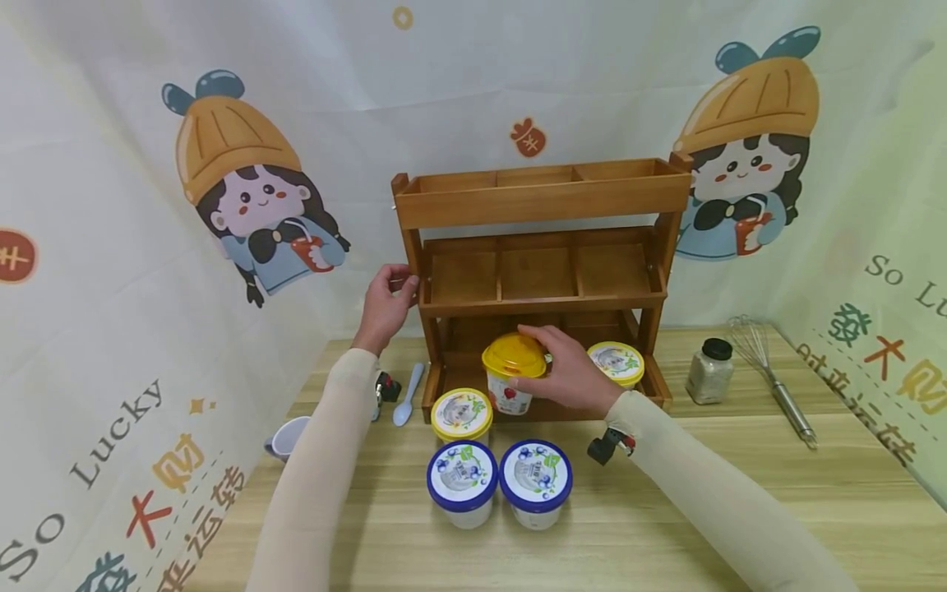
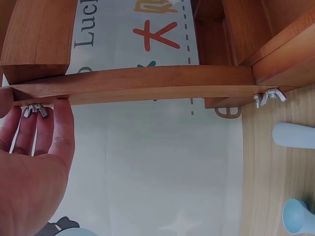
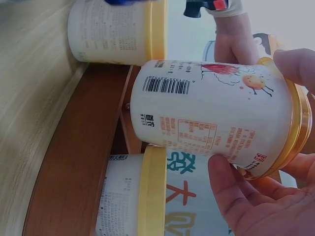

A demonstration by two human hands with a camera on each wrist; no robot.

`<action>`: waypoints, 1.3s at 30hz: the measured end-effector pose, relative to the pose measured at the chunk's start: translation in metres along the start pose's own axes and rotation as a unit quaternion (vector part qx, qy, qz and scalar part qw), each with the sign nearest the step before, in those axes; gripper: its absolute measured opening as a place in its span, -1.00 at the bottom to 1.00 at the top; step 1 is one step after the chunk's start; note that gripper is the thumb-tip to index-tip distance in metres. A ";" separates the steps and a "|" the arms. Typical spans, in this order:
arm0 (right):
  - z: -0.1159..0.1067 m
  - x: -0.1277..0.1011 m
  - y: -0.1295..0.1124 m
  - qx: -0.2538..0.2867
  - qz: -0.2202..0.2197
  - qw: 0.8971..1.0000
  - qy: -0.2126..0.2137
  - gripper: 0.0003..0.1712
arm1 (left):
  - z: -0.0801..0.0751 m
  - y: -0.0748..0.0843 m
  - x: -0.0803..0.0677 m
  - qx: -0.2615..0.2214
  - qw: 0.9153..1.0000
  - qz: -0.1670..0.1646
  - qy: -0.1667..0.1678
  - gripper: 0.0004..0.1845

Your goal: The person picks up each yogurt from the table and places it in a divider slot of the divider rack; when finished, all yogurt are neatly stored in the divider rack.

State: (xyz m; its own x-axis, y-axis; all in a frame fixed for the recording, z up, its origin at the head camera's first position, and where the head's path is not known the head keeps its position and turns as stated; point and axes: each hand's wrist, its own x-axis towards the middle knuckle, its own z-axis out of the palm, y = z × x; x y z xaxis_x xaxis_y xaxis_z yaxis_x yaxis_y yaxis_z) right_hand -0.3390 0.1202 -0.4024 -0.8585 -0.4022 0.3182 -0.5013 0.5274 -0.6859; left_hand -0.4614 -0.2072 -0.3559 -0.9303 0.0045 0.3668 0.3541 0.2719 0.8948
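My right hand (image 1: 565,370) grips a white tub (image 1: 508,396) with a domed yellow lid. It is held tilted over the lowest tier of a wooden rack (image 1: 543,201). In the right wrist view, the thumb and fingers are round the lid end of the tub (image 3: 206,115), which shows a barcode and a strawberry print. My left hand (image 1: 388,300) holds the rack's left side post, its fingertips by a wing nut (image 2: 36,110) in the left wrist view. A yellow-lidded tub (image 1: 616,363) stands at the right of the lowest tier.
In front of the rack stand another yellow-lidded tub (image 1: 462,413) and two blue-lidded tubs (image 1: 462,475). A pale blue spoon (image 1: 408,396) and a white cup (image 1: 288,436) are at left. On the right are a black-capped jar (image 1: 710,374) and a whisk (image 1: 777,382). A printed cloth hangs behind.
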 end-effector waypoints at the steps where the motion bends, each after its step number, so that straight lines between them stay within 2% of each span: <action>1: 0.001 0.001 0.000 0.001 0.002 1.000 0.001 0.03 | 0.000 0.000 0.000 0.000 1.000 -0.002 0.000 -0.57; 11: 0.008 0.014 -0.006 -0.004 0.012 1.000 0.015 0.03 | 0.002 -0.001 0.000 0.006 1.000 0.014 0.011 -0.64; 17: 0.015 0.022 -0.003 -0.011 0.008 1.000 0.019 0.06 | 0.003 -0.003 0.001 0.012 1.000 0.008 0.009 -0.66; 23: 0.024 0.035 0.001 -0.024 -0.004 1.000 0.014 0.09 | 0.002 -0.005 0.002 0.008 1.000 0.017 0.018 -0.67; 31: 0.037 0.051 0.000 -0.042 -0.001 0.999 0.022 0.05 | 0.001 -0.004 0.001 0.016 1.000 0.014 0.014 -0.66; 39: 0.049 0.064 0.001 -0.053 -0.004 0.999 -0.006 0.04 | 0.000 -0.003 0.001 0.012 1.000 0.010 0.011 -0.66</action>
State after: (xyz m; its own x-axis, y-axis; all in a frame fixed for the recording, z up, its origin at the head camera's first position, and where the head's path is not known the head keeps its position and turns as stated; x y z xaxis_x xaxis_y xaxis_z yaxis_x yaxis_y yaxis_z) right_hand -0.3889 0.0583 -0.4145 -0.8533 -0.4152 0.3154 -0.5175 0.6000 -0.6101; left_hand -0.4630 -0.2076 -0.3585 -0.9206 -0.0100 0.3903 0.3703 0.2941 0.8811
